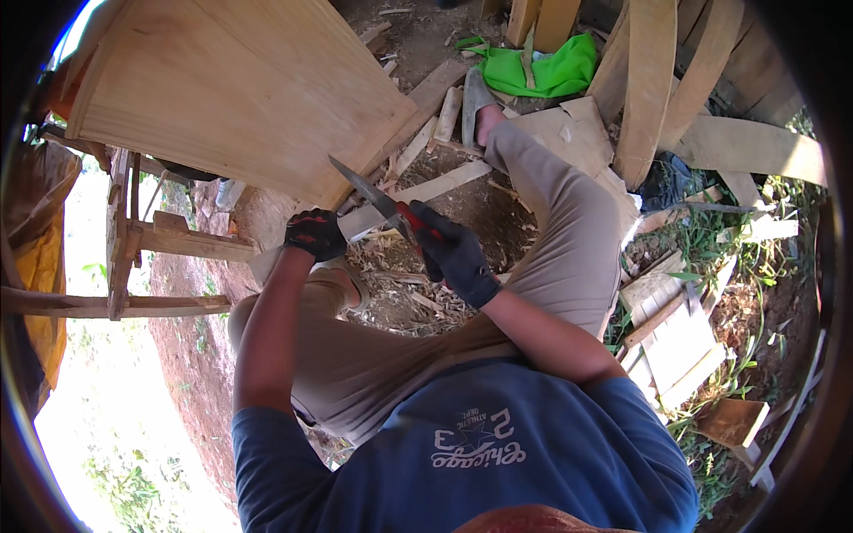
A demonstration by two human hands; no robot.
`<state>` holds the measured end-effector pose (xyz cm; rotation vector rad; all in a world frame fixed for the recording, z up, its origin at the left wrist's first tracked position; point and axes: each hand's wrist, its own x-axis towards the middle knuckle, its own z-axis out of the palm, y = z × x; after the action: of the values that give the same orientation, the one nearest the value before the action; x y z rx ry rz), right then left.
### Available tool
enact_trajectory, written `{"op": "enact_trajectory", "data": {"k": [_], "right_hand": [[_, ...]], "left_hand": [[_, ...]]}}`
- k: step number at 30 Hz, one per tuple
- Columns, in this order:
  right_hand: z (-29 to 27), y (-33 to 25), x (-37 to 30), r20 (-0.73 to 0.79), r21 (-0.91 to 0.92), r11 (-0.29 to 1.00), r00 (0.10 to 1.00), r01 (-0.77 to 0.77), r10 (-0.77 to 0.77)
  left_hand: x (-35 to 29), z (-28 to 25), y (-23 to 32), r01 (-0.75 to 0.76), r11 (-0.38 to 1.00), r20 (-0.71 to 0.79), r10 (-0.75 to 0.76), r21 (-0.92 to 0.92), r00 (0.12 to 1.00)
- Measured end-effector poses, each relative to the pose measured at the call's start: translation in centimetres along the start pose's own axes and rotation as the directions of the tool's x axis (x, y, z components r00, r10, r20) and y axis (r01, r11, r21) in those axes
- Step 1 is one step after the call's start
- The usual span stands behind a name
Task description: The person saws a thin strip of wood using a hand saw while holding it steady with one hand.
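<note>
My right hand (458,258), in a dark glove, is closed round the red handle of a handsaw (364,188). Its tapering blade points up and left, crossing over a long pale wooden strip (444,184). The strip slants across in front of me from my left knee towards the far foot. On its left part lies my left hand (315,234), in a black glove with red marks, its fingers curled round the wood close to the blade. Whether the saw's teeth touch the strip I cannot tell.
A large wooden panel (240,89) stands just beyond my left hand. Offcuts and shavings (418,302) litter the ground between my legs. A bright green cloth (542,69) lies far ahead, near curved planks (647,89). A rough wooden frame (178,240) stands at left; boards (675,338) lie at right.
</note>
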<state>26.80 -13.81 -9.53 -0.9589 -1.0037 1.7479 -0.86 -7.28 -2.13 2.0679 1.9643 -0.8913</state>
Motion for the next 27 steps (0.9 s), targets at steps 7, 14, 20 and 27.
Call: {"op": "enact_trajectory", "data": {"k": [7, 14, 20, 27], "right_hand": [[1.4, 0.4, 0.8, -0.067, 0.158, 0.985, 0.995, -0.066, 0.078], [2.2, 2.4, 1.8, -0.086, 0.012, 0.999, 0.996, 0.039, -0.038], [2.9, 3.7, 2.3, -0.067, 0.029, 1.0, 0.998, -0.007, 0.009], [2.5, 3.3, 2.1, -0.064, 0.241, 0.964, 0.99, -0.11, 0.129]], "left_hand": [[1.5, 0.6, -2.0, -0.001, 1.0, -0.024, 0.001, 0.008, 1.0], [-3.1, -0.6, -6.1, 0.072, 0.997, 0.04, -0.073, 0.01, 0.997], [-3.1, 6.4, -8.5, 0.079, 0.989, -0.086, -0.09, -0.127, 0.992], [-0.4, 6.6, -9.3, 0.049, 0.996, 0.045, -0.046, -0.068, 0.998]]}}
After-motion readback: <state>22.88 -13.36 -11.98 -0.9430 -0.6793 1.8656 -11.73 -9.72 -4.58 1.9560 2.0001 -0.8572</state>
